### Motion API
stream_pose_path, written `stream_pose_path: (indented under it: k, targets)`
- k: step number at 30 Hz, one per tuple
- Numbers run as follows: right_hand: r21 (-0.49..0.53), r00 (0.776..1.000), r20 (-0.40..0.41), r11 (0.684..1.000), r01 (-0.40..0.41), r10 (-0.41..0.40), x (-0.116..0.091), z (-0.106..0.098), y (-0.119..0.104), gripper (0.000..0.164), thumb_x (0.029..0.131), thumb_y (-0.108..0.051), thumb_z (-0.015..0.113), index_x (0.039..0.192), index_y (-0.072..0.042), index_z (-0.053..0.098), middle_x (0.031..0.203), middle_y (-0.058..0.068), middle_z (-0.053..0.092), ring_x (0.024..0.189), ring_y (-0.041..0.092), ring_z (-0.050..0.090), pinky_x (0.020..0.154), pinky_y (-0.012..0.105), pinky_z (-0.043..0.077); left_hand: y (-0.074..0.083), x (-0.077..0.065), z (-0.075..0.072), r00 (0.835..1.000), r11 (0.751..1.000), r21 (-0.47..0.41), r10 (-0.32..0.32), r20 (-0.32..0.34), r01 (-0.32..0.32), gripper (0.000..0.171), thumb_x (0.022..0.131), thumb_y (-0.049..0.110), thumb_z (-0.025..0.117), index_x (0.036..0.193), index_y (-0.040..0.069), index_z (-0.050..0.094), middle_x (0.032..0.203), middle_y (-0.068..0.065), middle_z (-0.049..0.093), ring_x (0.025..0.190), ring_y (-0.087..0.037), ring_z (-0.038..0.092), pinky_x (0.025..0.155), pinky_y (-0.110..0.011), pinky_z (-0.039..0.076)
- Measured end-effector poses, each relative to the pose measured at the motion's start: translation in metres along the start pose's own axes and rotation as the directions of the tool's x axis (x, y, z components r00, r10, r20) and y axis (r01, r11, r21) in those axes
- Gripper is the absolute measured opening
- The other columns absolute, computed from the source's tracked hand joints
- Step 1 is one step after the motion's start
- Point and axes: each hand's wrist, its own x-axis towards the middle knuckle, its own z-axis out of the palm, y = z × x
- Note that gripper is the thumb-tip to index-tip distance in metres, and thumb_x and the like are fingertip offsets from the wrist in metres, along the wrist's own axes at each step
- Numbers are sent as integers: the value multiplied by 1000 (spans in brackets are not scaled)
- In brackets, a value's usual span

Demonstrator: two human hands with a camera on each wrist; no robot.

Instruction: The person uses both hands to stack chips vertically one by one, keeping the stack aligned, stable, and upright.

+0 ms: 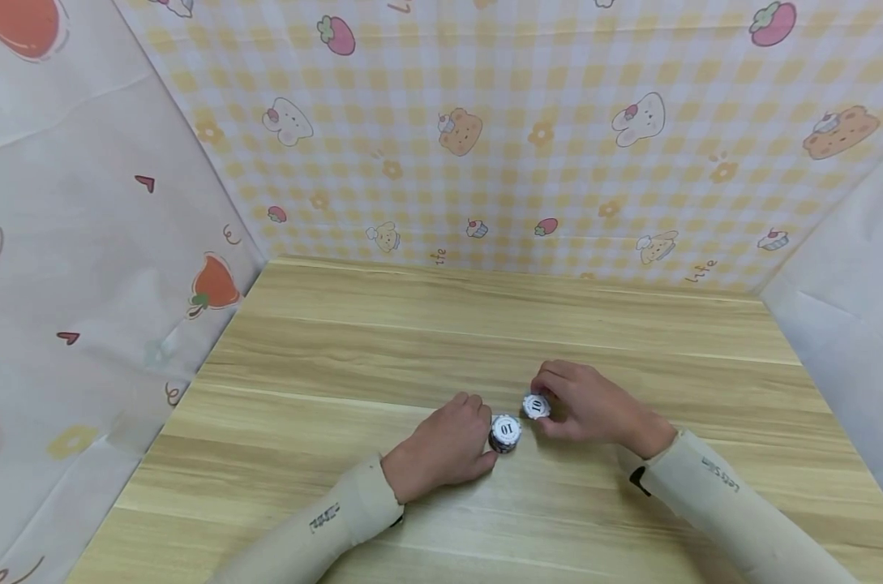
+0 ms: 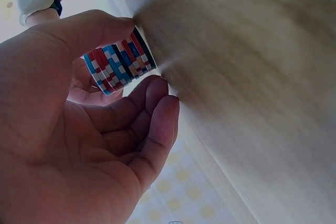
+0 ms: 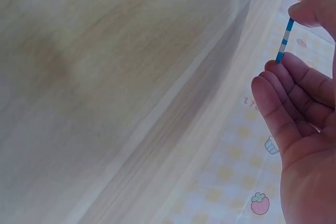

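A short upright stack of poker chips stands on the table, its white top chip marked 10. My left hand grips the stack from the left side, thumb nearest me and fingers curled at the back. Red, blue, white, black and orange chip edges show beside the thumb in the left wrist view. Just right of the stack, my right hand pinches a single white-faced poker chip, also marked 10. Its blue-and-white edge shows between thumb and fingertips, apart from the stack.
Both hands work over a wood-grain table. A yellow checked cloth with cartoon prints hangs along the back edge. White printed cloth hangs on the left, and a pale sheet on the right.
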Motion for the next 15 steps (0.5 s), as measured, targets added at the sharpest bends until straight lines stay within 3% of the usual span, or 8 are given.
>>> stream_pose_path:
  k: [15]
  targets:
    - [14,998,-35,999,46,-45,1,-2,-4,29,83,-20,87,105,-10,71,96,-8,63,80,6,57,68,25,52,0,-2,-4,1000,1000,-1,10,-8,-10,38,98,40,77,101,3,72,89,-3,62,80,-16,51,77,-28,47]
